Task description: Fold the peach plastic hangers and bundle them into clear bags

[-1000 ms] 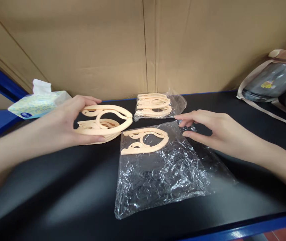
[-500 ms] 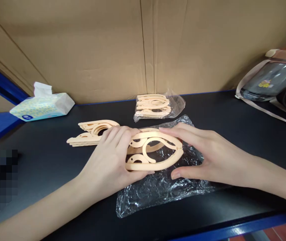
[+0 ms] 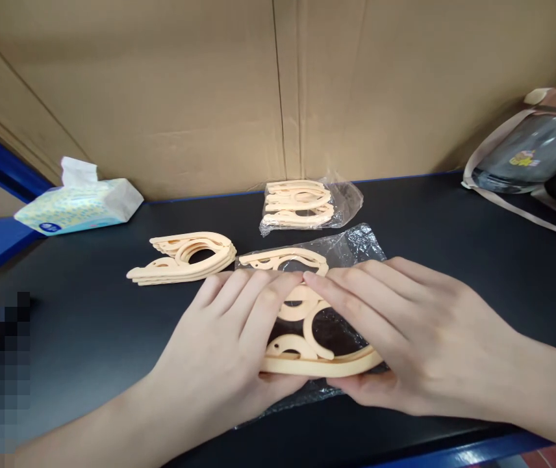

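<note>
A beige folding clothes hanger [image 3: 327, 368] is gripped from both sides, close to the table's front. My left hand [image 3: 224, 331] is closed round its left end, thumb beneath and fingers over the top. Round the right end my right hand [image 3: 414, 331] closes in the same way, and the two index fingertips meet at the upper edge. Just beyond, another beige hanger [image 3: 282, 254] lies on a crumpled clear plastic bag [image 3: 368, 242]. The hands hide much of the bag and part of the held hanger. A stack of beige hangers [image 3: 214, 261] rests left of the bag.
Farther back lies a clear bag packed with beige hangers [image 3: 297, 205]. A tissue pack [image 3: 80, 205] sits at the left rear. On the right stands a clear bottle [image 3: 526, 156] with a strap trailing over the black table [image 3: 434, 214]. Cardboard [image 3: 185, 97] walls the back.
Both hands have come nearer with the held hanger, and my right hand has closed on its right end. Another hanger lying on the bag now shows behind it.
</note>
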### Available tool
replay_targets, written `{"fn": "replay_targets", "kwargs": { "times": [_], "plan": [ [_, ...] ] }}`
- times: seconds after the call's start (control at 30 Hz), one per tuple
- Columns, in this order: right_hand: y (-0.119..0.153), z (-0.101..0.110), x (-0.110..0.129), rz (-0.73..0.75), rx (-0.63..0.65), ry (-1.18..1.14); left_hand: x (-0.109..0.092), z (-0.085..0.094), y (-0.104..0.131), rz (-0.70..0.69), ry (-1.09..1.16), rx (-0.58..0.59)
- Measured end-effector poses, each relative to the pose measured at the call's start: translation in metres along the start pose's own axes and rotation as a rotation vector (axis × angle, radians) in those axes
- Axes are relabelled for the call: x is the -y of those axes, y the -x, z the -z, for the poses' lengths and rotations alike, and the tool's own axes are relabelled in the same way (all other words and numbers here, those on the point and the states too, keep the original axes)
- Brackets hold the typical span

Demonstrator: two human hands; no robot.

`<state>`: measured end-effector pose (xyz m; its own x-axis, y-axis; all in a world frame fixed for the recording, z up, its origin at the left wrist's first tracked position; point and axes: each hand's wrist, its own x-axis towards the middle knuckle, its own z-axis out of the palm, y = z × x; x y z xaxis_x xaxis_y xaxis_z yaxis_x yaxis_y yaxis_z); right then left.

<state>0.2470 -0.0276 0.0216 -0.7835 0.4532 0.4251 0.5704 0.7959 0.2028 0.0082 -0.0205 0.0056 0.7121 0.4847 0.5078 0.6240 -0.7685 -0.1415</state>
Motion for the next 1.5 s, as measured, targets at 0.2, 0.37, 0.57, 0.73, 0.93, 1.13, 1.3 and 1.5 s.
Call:
{"fn": "replay_targets", "kwargs": {
  "times": [0.2,0.37,0.57,0.73,0.93,1.13,1.3,1.5],
  "plan": [
    [0.015,0.014,-0.046,-0.210,0.090,-0.163,0.027,0.007,0.010,0.071,0.189,0.210],
    [0.035,0.025,-0.085,-0.397,0.191,-0.040,0.046,0.016,0.017,0.081,0.262,0.451],
    [0.054,0.020,-0.106,-0.508,0.296,0.010,0.045,0.010,0.020,0.019,0.232,0.547],
    [0.060,0.026,-0.097,-0.448,0.361,-0.188,0.045,0.010,0.019,0.053,0.271,0.629],
    [0.055,0.026,-0.089,-0.322,0.449,-0.292,0.049,0.004,0.021,0.138,0.456,0.674],
    [0.058,0.025,-0.096,-0.371,0.596,-0.380,0.049,0.002,0.021,0.161,0.493,0.680],
    [0.055,0.028,-0.096,-0.449,0.600,-0.384,0.050,0.001,0.022,0.145,0.491,0.675],
    [0.048,0.024,-0.087,-0.379,0.588,-0.422,0.046,0.002,0.023,0.175,0.492,0.642]
  ]
}}
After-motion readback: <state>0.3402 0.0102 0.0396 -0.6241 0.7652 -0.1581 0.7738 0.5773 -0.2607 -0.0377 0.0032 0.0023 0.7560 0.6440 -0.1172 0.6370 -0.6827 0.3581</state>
